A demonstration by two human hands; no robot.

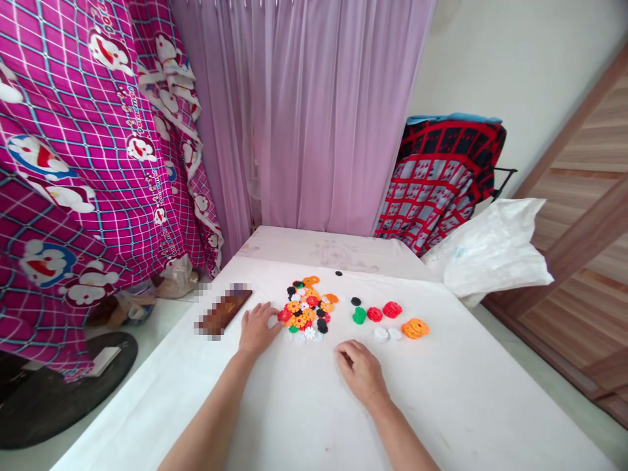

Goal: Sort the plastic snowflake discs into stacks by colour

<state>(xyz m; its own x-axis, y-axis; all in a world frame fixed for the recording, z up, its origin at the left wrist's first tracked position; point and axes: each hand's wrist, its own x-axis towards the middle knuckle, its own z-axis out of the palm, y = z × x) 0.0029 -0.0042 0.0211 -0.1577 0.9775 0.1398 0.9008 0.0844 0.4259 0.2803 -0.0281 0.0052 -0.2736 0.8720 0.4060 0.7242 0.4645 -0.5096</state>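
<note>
A mixed pile of small flower-shaped discs (pixel 307 304), orange, red, black, white and green, lies mid-table. My left hand (pixel 258 328) rests at the pile's left edge, fingers spread, fingertips by a red disc. Nearer to me and right of the pile, my right hand (pixel 360 369) has its fingers curled in; what they hold, if anything, is hidden. Sorted by colour to the right are orange discs (pixel 415 328), red discs (pixel 392 309), another red group (pixel 375 314), green discs (pixel 359 316), white discs (pixel 381 334) and black discs (pixel 356 301).
The white-covered table (pixel 294 418) carries a brown, partly pixelated flat object (pixel 228 313) at left. One black disc (pixel 338 273) lies farther back. A white bag (pixel 490 252) is at the right edge. Purple curtains (pixel 324 118) hang behind, a pink patterned cloth (pixel 147 137) at left.
</note>
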